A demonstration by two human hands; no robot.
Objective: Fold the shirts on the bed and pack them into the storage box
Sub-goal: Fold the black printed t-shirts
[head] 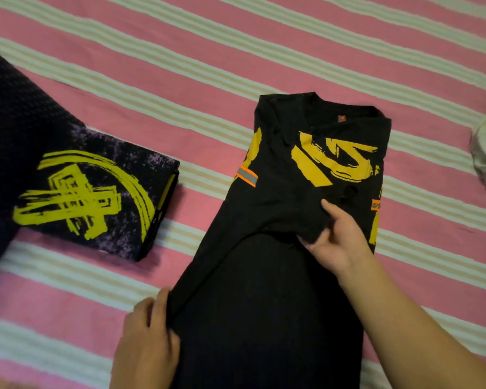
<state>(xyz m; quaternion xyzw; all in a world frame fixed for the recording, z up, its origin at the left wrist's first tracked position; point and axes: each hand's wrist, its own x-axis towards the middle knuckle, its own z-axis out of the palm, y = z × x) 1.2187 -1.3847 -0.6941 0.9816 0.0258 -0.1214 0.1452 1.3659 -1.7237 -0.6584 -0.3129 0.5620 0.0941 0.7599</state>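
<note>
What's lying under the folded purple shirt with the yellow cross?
Only the striped bedsheet shows around the folded purple shirt. Its left part runs under a dark knit fabric. Whatever lies directly beneath is covered.

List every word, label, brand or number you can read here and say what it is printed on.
None can be read.
Neck label inside the collar of the black shirt: too small and blurred.
Orange patch at that shirt's right edge: lettering cut off and blurred.
Folded shirt: a yellow brush-stroke graphic, no text.
</note>
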